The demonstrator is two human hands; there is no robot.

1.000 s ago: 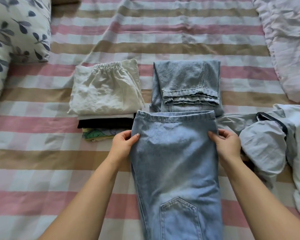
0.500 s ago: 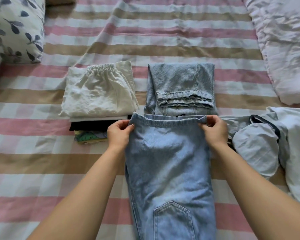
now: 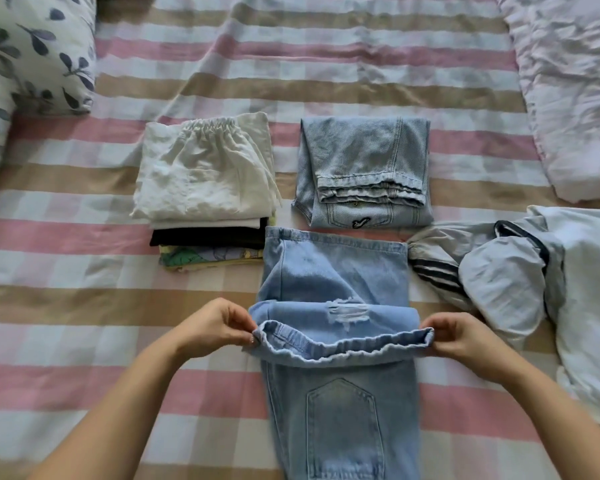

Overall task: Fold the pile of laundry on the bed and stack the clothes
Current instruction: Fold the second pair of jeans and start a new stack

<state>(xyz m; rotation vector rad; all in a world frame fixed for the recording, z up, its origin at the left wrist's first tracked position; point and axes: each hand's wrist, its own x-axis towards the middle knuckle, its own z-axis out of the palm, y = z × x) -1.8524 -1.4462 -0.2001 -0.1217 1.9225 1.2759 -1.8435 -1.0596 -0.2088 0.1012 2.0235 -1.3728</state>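
Light blue jeans [image 3: 340, 410] lie lengthwise on the striped bed [image 3: 66, 306], a back pocket facing up near me. Their far end is doubled back toward me, its hem lifted off the fabric. My left hand [image 3: 215, 327] pinches the left corner of that hem, and my right hand [image 3: 461, 336] pinches the right corner. Beyond them lies a folded pair of darker jeans [image 3: 364, 171]. To its left stands a stack of folded clothes [image 3: 205, 188] with a white garment on top. An unfolded pale blue-grey garment [image 3: 520, 282] with dark stripes lies at the right.
A leaf-print pillow [image 3: 32, 53] sits at the far left corner. A crumpled pale pink duvet [image 3: 568, 91] covers the far right of the bed.
Both hands have pulled the jeans' far hem back toward me, folding that end over the rest. The view has also shifted nearer to the bed.
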